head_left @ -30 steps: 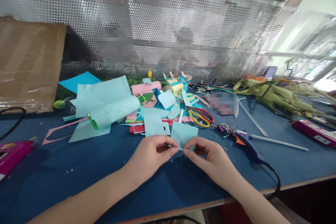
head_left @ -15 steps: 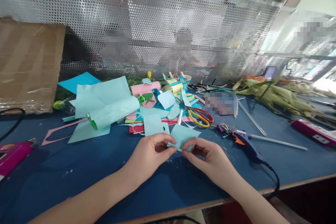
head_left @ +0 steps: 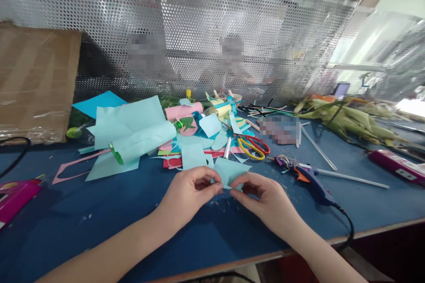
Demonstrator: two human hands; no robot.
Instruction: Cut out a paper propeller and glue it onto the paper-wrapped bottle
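Observation:
A small light-blue piece of paper (head_left: 231,170) is pinched along its near edge by both hands, a little above the blue table (head_left: 142,239). My left hand (head_left: 194,192) closes thumb and fingers on its left corner. On the right part of the same edge, my right hand (head_left: 264,194) grips between thumb and forefinger. That near edge looks slightly curled between the fingertips. Just behind lie another light-blue paper piece (head_left: 193,155), a short white stick (head_left: 227,147) and scissors with yellow and red handles (head_left: 251,150).
To the right lies a blue glue gun (head_left: 314,181) with an orange trigger and a cord. Left stands a bottle wrapped in light-blue paper (head_left: 146,139). Farther out are corn husks (head_left: 345,119), a cardboard sheet (head_left: 36,84), a magenta box (head_left: 18,199) and a perforated metal screen (head_left: 199,22).
The hands stay nearly in place, fingertips shifting slightly on the paper's near edge. The paper tilts a little, and its near edge appears more rolled.

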